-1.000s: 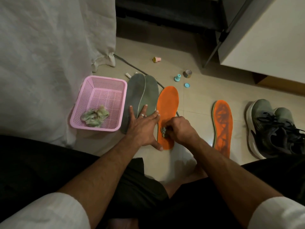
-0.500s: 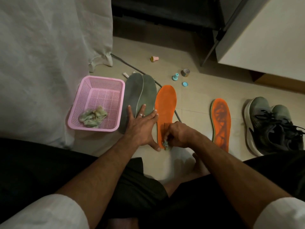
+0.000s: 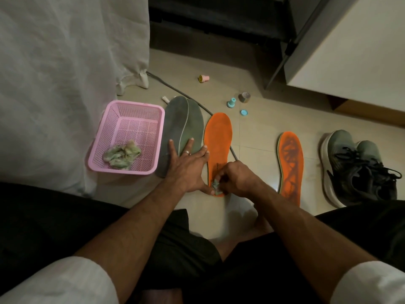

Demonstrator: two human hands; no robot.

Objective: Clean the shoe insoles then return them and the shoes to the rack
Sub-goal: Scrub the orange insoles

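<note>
An orange insole [image 3: 218, 137] lies flat on the tiled floor in front of me. My right hand [image 3: 236, 178] grips a small crumpled wipe [image 3: 215, 185] pressed on the insole's heel end. My left hand [image 3: 186, 165] lies flat with spread fingers across two overlapping grey insoles [image 3: 184, 123] and the orange insole's left edge. A second orange insole [image 3: 291, 163], dirty with dark marks, lies further right. A pair of grey shoes [image 3: 355, 165] with black laces stands at the far right.
A pink plastic basket [image 3: 122, 119] holding crumpled used wipes [image 3: 121, 153] sits left of the insoles, against a white cloth-covered surface [image 3: 65, 73]. Small caps and a bottle [image 3: 231, 103] lie scattered on the floor behind. A grey cable [image 3: 175, 88] runs under the insoles. A white cabinet [image 3: 350, 51] stands at right.
My right hand with the wipe has slid down the orange insole toward its heel end. My left hand has stayed pressed in place.
</note>
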